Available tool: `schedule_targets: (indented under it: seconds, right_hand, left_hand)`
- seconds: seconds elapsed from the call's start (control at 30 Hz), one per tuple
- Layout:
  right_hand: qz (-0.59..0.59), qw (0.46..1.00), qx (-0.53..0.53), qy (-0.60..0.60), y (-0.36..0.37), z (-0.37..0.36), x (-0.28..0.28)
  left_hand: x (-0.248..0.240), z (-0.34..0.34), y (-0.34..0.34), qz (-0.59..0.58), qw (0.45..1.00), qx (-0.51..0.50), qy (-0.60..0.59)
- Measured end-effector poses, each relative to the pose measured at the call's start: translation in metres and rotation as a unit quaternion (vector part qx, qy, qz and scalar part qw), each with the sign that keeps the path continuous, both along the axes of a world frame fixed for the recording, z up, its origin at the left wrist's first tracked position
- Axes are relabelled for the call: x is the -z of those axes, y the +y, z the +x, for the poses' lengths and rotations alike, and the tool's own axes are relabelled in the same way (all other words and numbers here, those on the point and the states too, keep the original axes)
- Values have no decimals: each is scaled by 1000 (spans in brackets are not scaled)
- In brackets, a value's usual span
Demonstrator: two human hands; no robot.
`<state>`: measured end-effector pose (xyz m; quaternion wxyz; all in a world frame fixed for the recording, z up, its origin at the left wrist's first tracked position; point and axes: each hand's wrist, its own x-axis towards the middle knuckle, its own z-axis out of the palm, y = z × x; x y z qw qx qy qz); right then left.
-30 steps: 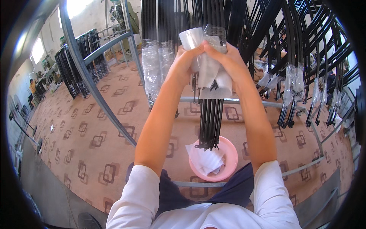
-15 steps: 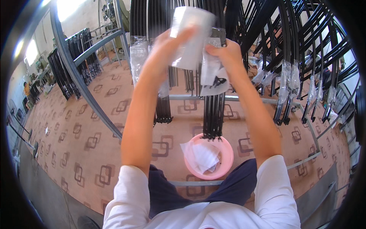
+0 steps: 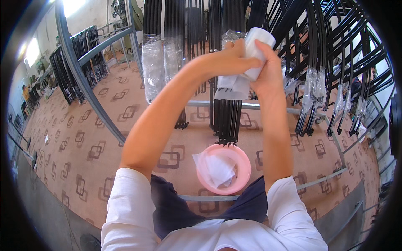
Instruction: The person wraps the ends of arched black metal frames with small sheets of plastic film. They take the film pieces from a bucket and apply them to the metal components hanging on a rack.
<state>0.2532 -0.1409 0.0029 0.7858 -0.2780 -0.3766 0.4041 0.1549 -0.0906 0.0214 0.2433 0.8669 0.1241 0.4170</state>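
A roll of clear plastic film (image 3: 253, 47) is tilted in front of a hanging bundle of thin black rods (image 3: 228, 119). My right hand (image 3: 269, 69) is closed around the roll from its right side. My left hand (image 3: 234, 57) reaches across from the left, its thumb laid against the roll and its fingers curled; some fingertips are hidden. Behind and below the hands, whitish plastic wrapping (image 3: 232, 88) surrounds the bundle, with dark rod parts poking through. The rods' lower ends hang above a pink basin (image 3: 245, 169).
Thin white sheets (image 3: 217, 169) lie in the basin between my legs. Bundles wrapped in clear plastic (image 3: 153, 69) hang to the left, and more black rods (image 3: 310, 113) hang at right. A grey metal frame (image 3: 79, 69) rises at left; its low bar (image 3: 209, 197) crosses before me.
The roll has moved from the left of the rod bundle to its right side, into my right hand. My left hand has followed it rightward across the bundle.
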Motion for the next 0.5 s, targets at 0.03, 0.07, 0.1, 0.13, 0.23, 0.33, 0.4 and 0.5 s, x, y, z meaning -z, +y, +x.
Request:
schedule_targets:
  seconds: [0.03, 0.07, 0.1, 0.13, 0.23, 0.33, 0.4, 0.5]
  right_hand:
    - [-10, 999, -2, 42, 0, 5, -1]
    - [-13, 997, -13, 79, -1, 3, -5]
    - [-8, 997, -1, 79, 0, 1, -5]
    - [-6, 996, 16, 82, 1, 0, -3]
    - [-3, 997, 18, 78, -1, -1, -3]
    - [-3, 998, 9, 56, -9, -1, -3]
    - [-5, 999, 34, 19, -19, 7, -4]
    - [-29, 998, 49, -8, -28, 22, 8]
  left_hand:
    - [2, 0, -18, 29, 999, -11, -26]
    - [2, -9, 12, -33, 998, 38, -41]
    - [6, -16, 32, -96, 990, 89, -51]
    - [11, -19, 35, -92, 988, -60, -104]
    - [20, -5, 34, -324, 941, 29, -94]
    - [20, -2, 48, -418, 890, 121, -134]
    - [24, -3, 61, -451, 862, 176, -152]
    - [31, -9, 73, -462, 854, 195, -144]
